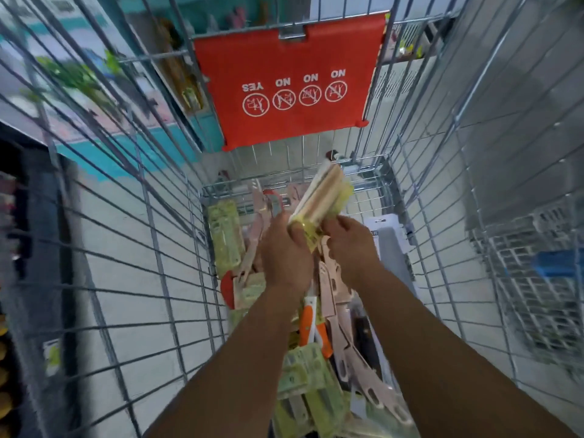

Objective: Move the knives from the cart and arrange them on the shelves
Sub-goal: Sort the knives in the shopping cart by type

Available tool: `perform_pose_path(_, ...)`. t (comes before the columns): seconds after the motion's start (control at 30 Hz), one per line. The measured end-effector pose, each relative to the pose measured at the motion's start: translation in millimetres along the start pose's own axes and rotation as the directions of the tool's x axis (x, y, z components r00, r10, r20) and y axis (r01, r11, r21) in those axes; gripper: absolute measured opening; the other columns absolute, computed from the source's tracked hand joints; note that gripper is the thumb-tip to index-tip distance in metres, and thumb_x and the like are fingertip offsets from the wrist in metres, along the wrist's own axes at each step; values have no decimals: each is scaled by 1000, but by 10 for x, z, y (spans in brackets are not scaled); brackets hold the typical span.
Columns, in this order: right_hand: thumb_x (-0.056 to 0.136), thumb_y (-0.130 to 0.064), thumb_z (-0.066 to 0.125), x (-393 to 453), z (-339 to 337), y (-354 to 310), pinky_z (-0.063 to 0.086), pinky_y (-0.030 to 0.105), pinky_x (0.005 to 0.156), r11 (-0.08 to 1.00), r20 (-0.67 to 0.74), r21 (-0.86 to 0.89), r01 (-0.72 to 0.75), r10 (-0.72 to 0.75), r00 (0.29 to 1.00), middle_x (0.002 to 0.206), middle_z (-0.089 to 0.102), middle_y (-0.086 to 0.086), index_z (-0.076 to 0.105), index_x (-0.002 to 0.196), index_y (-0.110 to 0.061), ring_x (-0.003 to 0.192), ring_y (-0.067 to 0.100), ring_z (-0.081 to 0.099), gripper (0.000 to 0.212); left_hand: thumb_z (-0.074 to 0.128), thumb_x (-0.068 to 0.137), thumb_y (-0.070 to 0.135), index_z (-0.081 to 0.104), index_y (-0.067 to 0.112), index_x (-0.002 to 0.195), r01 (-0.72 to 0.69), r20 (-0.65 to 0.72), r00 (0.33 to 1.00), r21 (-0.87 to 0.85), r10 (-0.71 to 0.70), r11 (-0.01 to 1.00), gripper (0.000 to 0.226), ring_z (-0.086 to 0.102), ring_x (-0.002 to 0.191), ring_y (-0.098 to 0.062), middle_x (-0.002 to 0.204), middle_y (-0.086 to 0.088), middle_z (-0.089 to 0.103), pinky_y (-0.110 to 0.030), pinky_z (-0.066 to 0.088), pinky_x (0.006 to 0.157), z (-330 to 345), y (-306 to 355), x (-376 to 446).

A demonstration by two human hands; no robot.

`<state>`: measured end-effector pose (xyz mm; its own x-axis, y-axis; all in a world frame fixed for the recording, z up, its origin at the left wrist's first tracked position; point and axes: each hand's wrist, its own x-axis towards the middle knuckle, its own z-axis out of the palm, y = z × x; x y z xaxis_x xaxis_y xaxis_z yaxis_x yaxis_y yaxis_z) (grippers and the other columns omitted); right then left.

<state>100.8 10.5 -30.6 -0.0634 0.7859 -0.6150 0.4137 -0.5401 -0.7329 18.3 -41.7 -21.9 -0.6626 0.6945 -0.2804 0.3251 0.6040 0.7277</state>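
Apparently knife packs (319, 200), both hands (286, 251) holding

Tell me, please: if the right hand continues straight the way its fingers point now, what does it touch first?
The right hand already meets the stack of packaged knives held by the left hand; nothing else lies between, though depth is unclear.

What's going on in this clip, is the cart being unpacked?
A person leans over a wire shopping cart and holds a stack of yellow-green packaged knives above it with both hands. The left hand grips the stack's near end; the right hand pinches it beside that. Many packaged knives, pink, orange and green, lie in the cart. No shelf placement shows yet.
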Motion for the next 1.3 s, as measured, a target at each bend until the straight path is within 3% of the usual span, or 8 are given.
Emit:
perform_pose_path(0.13,94,-7,53,260,-208,49,36,21,45,789,105,549,-277,264,959,57,46,4,53,71,-8,47,11,38,23,41,99,21,51,15,135,-58,172,984,76,44,995,37,60,98,-32,113,-14,63,-33,45,76,205,123,252)
perform_pose_path(0.37,91,-1,57,738,-301,53,47,18,50,664,-28,662,-347,484,875,62,50,6,50,66,-5,49,10,49,26,43,91,11,53,8,120,-232,294,949,401,115,886,31,58,99,-33,111,-14,58,-45,51,84,488,10,606)
perform_pose_path(0.57,98,-5,42,1103,-188,44,46,15,56,783,-50,533,-321,408,912,81,51,9,54,88,-6,71,10,65,16,44,93,17,53,11,116,-270,366,927,509,78,817,26,50,107,-29,115,-10,53,-40,44,94,447,-248,554)
perform_pose_path(0.63,97,-14,48,1209,-173,-28,42,23,68,864,-197,360,-353,440,876,103,59,11,55,115,-6,104,21,64,20,50,92,26,52,15,117,-284,379,923,547,69,787,27,46,111,-27,117,-8,50,-38,41,97,460,-284,541)
perform_pose_path(0.73,95,-21,54,1112,-144,-50,38,28,70,936,-298,-227,-270,197,934,114,61,7,54,117,-11,108,26,59,24,55,89,36,47,18,124,-296,392,919,594,52,748,39,39,119,-29,125,-7,47,-39,36,102,512,-355,545)
perform_pose_path(1.0,95,-20,53,1155,-182,-12,39,20,69,939,-160,-318,-129,81,984,120,61,5,54,120,-13,103,12,62,26,57,92,26,38,17,134,-201,320,947,611,-8,766,47,42,121,-29,126,-12,45,-37,44,89,583,-356,540)
perform_pose_path(1.1,97,-5,44,1213,-149,-40,46,6,58,931,-68,261,-253,279,958,133,54,18,50,129,3,54,-10,59,34,57,91,18,43,16,127,-194,306,952,576,11,794,39,46,114,-29,116,-11,50,-38,47,85,577,-389,584)
perform_pose_path(1.3,92,-5,51,977,-135,140,49,22,70,930,-115,-361,-62,22,993,98,67,3,64,117,-9,92,19,64,28,54,92,26,45,12,124,-190,264,963,528,53,828,36,52,109,-31,111,-13,57,-39,50,85,577,-363,551)
